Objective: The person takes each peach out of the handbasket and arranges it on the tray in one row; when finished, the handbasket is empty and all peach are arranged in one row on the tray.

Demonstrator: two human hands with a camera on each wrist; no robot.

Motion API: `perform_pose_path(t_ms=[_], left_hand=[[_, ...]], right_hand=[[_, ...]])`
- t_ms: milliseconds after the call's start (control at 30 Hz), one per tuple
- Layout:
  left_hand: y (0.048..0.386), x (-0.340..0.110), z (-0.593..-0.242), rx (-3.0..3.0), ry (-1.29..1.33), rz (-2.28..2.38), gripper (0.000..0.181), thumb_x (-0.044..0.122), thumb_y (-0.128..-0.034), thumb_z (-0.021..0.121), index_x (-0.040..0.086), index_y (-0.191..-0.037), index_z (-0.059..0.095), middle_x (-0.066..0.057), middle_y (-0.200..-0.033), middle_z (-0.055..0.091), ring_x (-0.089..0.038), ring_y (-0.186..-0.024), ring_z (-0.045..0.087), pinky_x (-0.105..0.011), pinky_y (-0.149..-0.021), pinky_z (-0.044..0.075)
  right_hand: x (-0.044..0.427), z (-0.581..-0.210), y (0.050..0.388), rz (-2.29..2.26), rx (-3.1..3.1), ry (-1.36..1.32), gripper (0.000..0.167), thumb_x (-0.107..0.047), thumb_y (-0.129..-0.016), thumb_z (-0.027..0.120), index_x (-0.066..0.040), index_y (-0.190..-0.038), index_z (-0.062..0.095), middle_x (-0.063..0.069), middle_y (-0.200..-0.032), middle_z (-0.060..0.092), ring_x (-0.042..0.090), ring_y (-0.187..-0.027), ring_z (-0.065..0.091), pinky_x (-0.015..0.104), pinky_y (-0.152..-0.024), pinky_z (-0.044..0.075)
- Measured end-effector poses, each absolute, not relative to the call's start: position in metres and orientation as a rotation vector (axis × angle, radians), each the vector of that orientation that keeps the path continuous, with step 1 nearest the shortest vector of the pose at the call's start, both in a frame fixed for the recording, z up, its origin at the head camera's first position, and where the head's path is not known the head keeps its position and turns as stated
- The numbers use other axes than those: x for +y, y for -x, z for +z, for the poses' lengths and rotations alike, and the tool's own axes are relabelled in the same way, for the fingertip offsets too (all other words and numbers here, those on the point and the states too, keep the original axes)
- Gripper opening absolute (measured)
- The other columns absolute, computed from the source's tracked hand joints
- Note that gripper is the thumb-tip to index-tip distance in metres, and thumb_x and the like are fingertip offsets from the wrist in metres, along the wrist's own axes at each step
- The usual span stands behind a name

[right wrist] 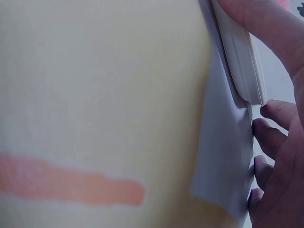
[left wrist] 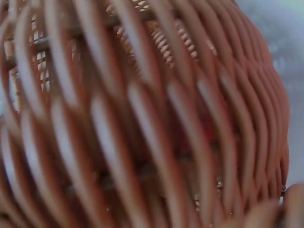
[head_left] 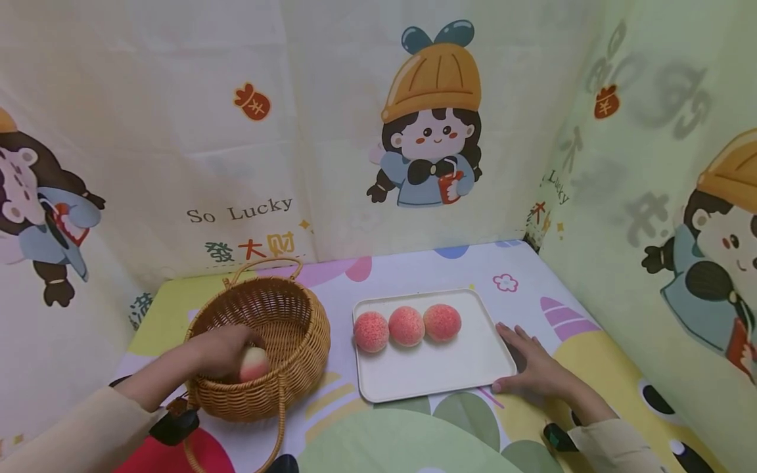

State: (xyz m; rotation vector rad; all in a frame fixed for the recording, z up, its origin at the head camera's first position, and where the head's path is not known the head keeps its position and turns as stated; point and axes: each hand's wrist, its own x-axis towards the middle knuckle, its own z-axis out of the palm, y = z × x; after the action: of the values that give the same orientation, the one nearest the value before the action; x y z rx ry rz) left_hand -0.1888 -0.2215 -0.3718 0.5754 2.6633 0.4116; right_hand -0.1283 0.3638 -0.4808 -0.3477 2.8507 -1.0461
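Note:
My left hand (head_left: 227, 351) reaches over the rim into a brown wicker basket (head_left: 307, 368), its fingers curled at a pale pink-and-cream peach (head_left: 254, 365). Part of the fingers is hidden behind the peach and in the basket. Only the basket's weave (left wrist: 142, 114) fills the left wrist view, blurred and close. Three pink peaches, a left one (head_left: 371, 332), a middle one (head_left: 407, 326) and a right one (head_left: 443, 322), sit in a row on a white tray (head_left: 426, 374). At the tray's right edge rests my right hand (head_left: 535, 368), fingers spread, thumb by the near corner.
A patterned cloth (head_left: 331, 433) covers the table. Printed curtains (head_left: 331, 131) rise behind and on both sides. One basket handle (head_left: 280, 420) hangs down at the front; the other handle (head_left: 266, 261) stands at the back.

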Motion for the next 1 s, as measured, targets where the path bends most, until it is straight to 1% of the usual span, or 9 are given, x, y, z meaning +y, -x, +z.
perform_pose_path(t_ms=[67, 167, 233, 433, 567, 667, 733, 867, 1000], left_hand=[[0.190, -0.223, -0.369, 2.672, -0.582, 0.530, 0.052, 0.004, -0.0665, 0.087, 0.005, -0.115, 0.068, -0.006, -0.104, 0.066, -0.024, -0.092, 0.061, -0.045, -0.076, 0.054], [0.192, -0.224, -0.365, 2.626, -0.580, 0.792, 0.065, 0.008, -0.0636, 0.090, 0.003, -0.122, 0.062, -0.008, -0.109, 0.064, -0.023, -0.091, 0.060, -0.040, -0.073, 0.054], [0.194, -0.223, -0.360, 2.577, -0.562, 0.961, 0.070, 0.012, -0.0667, 0.090, 0.002, -0.128, 0.058, -0.010, -0.114, 0.063, -0.024, -0.093, 0.061, -0.038, -0.074, 0.054], [0.197, -0.209, -0.342, 2.448, -0.419, 1.343, 0.078, 0.023, -0.0809, 0.085, 0.002, -0.144, 0.044, -0.014, -0.126, 0.062, -0.025, -0.110, 0.061, -0.036, -0.085, 0.052], [0.198, -0.192, -0.332, 2.285, -0.363, 1.587, 0.074, 0.019, -0.0878, 0.077, 0.005, -0.149, 0.038, -0.014, -0.128, 0.061, -0.022, -0.105, 0.061, -0.036, -0.086, 0.051], [0.200, -0.176, -0.327, 2.139, -0.368, 1.742, 0.072, 0.015, -0.0908, 0.073, 0.006, -0.151, 0.033, -0.014, -0.127, 0.060, -0.021, -0.102, 0.060, -0.035, -0.085, 0.051], [0.202, -0.164, -0.324, 2.079, -0.390, 1.791, 0.074, 0.013, -0.0905, 0.073, 0.007, -0.151, 0.031, -0.014, -0.128, 0.061, -0.021, -0.105, 0.061, -0.035, -0.087, 0.051], [0.207, -0.134, -0.323, 2.079, -0.460, 1.757, 0.078, 0.013, -0.0869, 0.078, 0.009, -0.151, 0.035, -0.016, -0.129, 0.060, -0.024, -0.109, 0.061, -0.035, -0.090, 0.051], [0.210, -0.095, -0.326, 2.157, -0.560, 1.641, 0.071, 0.014, -0.0788, 0.086, 0.010, -0.140, 0.051, -0.013, -0.126, 0.062, -0.027, -0.110, 0.062, -0.039, -0.089, 0.053]], right_hand=[[0.365, -0.482, 0.128, -1.047, 2.849, 0.334, 0.117, -0.039, -0.066, 0.094, 0.000, -0.157, 0.030, 0.028, -0.159, 0.027, 0.058, -0.145, 0.004, 0.073, -0.110, 0.000], [0.366, -0.484, 0.127, -1.053, 2.849, 0.330, 0.117, -0.040, -0.066, 0.093, 0.000, -0.157, 0.030, 0.027, -0.160, 0.027, 0.057, -0.146, 0.003, 0.073, -0.110, -0.001], [0.367, -0.484, 0.128, -1.061, 2.847, 0.340, 0.117, -0.040, -0.066, 0.094, 0.000, -0.157, 0.030, 0.028, -0.159, 0.027, 0.058, -0.145, 0.003, 0.073, -0.110, -0.001], [0.367, -0.487, 0.129, -1.058, 2.856, 0.355, 0.117, -0.040, -0.066, 0.094, 0.000, -0.156, 0.031, 0.028, -0.159, 0.028, 0.058, -0.145, 0.005, 0.073, -0.110, 0.001], [0.367, -0.488, 0.130, -1.064, 2.859, 0.364, 0.116, -0.038, -0.065, 0.095, 0.000, -0.156, 0.032, 0.027, -0.159, 0.029, 0.058, -0.145, 0.006, 0.072, -0.111, 0.000], [0.367, -0.488, 0.130, -1.072, 2.858, 0.363, 0.115, -0.036, -0.066, 0.095, 0.000, -0.156, 0.033, 0.027, -0.159, 0.030, 0.058, -0.145, 0.006, 0.072, -0.111, 0.000], [0.367, -0.488, 0.130, -1.065, 2.863, 0.361, 0.115, -0.037, -0.066, 0.094, -0.001, -0.156, 0.033, 0.026, -0.159, 0.030, 0.057, -0.145, 0.006, 0.072, -0.111, 0.000], [0.366, -0.486, 0.130, -1.050, 2.876, 0.365, 0.115, -0.038, -0.065, 0.094, 0.000, -0.155, 0.033, 0.026, -0.158, 0.031, 0.058, -0.145, 0.007, 0.072, -0.111, 0.001], [0.366, -0.485, 0.130, -1.036, 2.888, 0.376, 0.115, -0.039, -0.065, 0.094, 0.002, -0.154, 0.034, 0.027, -0.158, 0.032, 0.058, -0.145, 0.008, 0.072, -0.111, 0.001]])
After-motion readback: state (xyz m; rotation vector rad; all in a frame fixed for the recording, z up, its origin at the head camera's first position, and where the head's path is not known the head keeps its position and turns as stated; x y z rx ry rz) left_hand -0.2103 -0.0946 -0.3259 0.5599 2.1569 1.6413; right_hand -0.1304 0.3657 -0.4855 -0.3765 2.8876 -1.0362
